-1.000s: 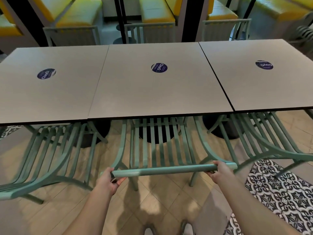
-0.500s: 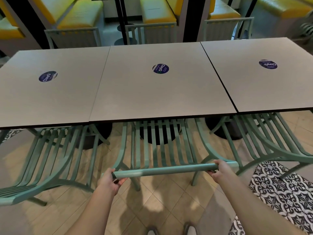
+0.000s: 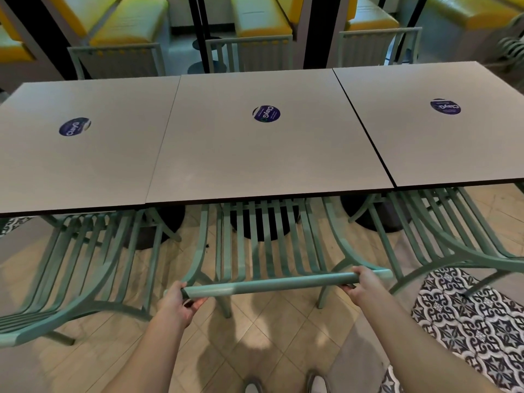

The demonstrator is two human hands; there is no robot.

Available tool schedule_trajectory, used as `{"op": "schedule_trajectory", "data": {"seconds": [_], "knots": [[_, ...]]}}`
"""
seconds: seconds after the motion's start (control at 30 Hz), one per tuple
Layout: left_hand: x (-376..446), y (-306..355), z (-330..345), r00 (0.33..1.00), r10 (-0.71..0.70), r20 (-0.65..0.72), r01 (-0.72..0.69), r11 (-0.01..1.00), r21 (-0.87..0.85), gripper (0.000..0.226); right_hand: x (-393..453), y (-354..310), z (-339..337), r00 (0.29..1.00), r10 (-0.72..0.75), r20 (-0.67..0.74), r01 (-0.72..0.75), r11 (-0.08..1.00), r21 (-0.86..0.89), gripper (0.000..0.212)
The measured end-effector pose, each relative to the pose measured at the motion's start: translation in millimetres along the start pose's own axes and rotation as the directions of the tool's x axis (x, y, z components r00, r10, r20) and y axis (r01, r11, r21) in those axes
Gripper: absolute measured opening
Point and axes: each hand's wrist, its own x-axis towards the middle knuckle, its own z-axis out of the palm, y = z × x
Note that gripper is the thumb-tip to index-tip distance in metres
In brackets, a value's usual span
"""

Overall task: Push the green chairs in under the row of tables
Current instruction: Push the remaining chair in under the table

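Observation:
Three grey tables (image 3: 255, 154) stand side by side in a row, each with a round blue sticker. The middle green chair (image 3: 266, 245) has its slatted seat partly under the middle table. My left hand (image 3: 177, 303) grips the left end of its top rail (image 3: 272, 285), and my right hand (image 3: 361, 283) grips the right end. A left green chair (image 3: 73, 268) and a right green chair (image 3: 442, 239) flank it, each with its seat partly under its table.
Black round table bases (image 3: 263, 225) stand under the tables behind the chair slats. More green chairs (image 3: 249, 52) and yellow benches (image 3: 130, 24) line the far side. A patterned floor tile patch (image 3: 470, 324) lies at the right. My shoes (image 3: 314, 384) show at the bottom.
The middle chair has slid a little further under the table, and the view has moved closer to the tables. Both hands keep their grip on the top rail.

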Motion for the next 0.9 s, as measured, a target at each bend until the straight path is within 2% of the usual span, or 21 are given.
{"op": "schedule_trajectory", "data": {"seconds": [0.1,0.3,0.77,0.9], "knots": [[-3.6,-0.4,4.0,1.000,0.001,0.005,-0.001,1.000,0.010,0.033,4.6,-1.6,-0.9,1.000,-0.006,0.004,0.005,1.000,0.003,0.058],[-5.0,-1.0,0.6,1.000,-0.019,0.022,0.019,1.000,0.005,0.022,4.4,-0.4,0.2,1.000,-0.007,-0.014,0.007,1.000,-0.009,0.059],[0.4,-3.5,-3.2,1.000,0.000,0.019,-0.001,1.000,0.016,0.026,-1.1,1.6,-3.1,1.000,-0.002,0.004,0.002,1.000,0.001,0.059],[0.8,-3.3,-4.8,0.999,0.005,0.032,-0.005,1.000,0.025,0.034,-2.3,1.9,-4.6,1.000,-0.010,0.013,0.010,1.000,0.004,0.059]]}}
